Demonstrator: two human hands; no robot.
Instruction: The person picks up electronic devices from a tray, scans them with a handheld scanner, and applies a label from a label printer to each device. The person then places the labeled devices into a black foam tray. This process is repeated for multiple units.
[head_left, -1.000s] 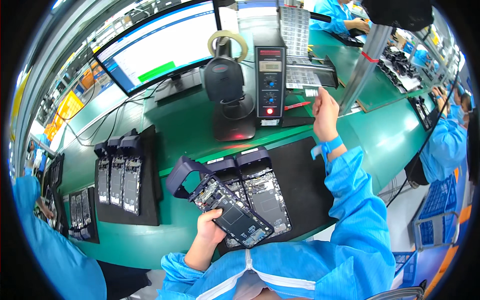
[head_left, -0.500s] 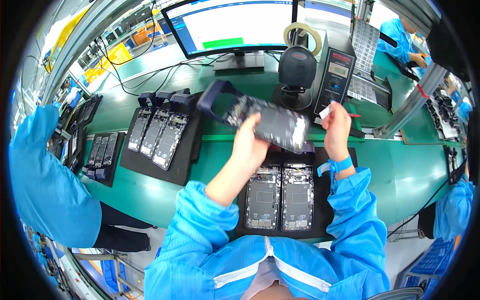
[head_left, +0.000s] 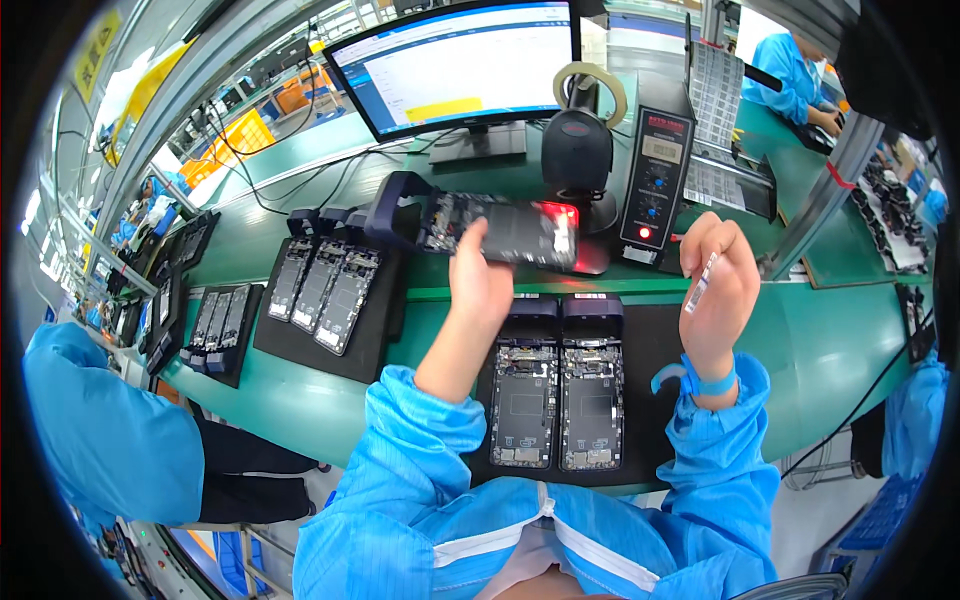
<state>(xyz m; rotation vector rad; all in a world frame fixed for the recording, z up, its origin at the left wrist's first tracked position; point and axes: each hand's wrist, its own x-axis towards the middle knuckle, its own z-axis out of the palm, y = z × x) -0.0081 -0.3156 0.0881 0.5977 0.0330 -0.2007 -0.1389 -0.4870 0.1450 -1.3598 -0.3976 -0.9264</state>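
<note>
Left hand (head_left: pixel 484 280): grip closed around dark circuit unit (head_left: pixel 510 232); right hand (head_left: pixel 725 285): grip holding white label (head_left: pixel 700 288) (print illegible); far screen (head_left: pixel 470 65): yellow bar (head_left: pixel 443 110), formerly green.

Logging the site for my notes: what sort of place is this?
Probably an electronics assembly or repair workshop: opened devices with exposed circuit boards lie on a black mat, a scanner stands near a monitor, and other people in blue smocks are nearby.

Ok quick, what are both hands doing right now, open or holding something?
Left hand: closed, holding a handheld device, circuitry exposed.
Right hand: fingers closed, holding a small white label.
</note>
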